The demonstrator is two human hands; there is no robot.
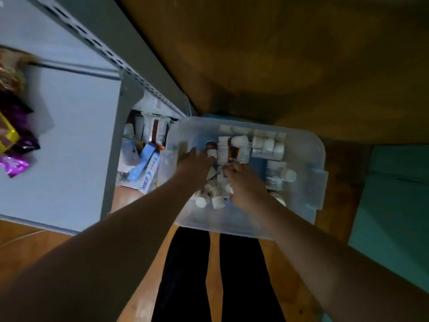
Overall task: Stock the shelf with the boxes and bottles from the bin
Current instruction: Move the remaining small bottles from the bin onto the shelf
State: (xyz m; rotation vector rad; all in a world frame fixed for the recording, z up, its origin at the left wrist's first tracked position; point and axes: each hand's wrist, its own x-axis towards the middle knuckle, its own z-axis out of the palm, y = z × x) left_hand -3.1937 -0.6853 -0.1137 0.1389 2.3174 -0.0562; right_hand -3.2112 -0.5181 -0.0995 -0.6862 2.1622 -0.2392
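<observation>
Both hands reach into the bin, picking stock. The left hand, fingers extended, touches a brown bottle just ahead of it; whether the right hand pinches anything cannot be told. Next, each hand likely needs a firm grip before lifting toward the shelf.

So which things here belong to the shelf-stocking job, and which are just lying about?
Job: clear bin; white bottles in it; shelf; boxes on its bottom level; left hand and right hand in the bin.

Lying about: snack packets; teal mat.

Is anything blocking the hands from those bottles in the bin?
Nothing visible. The bin has no lid on, and both the left hand and right hand are already down among the white bottles.
</observation>
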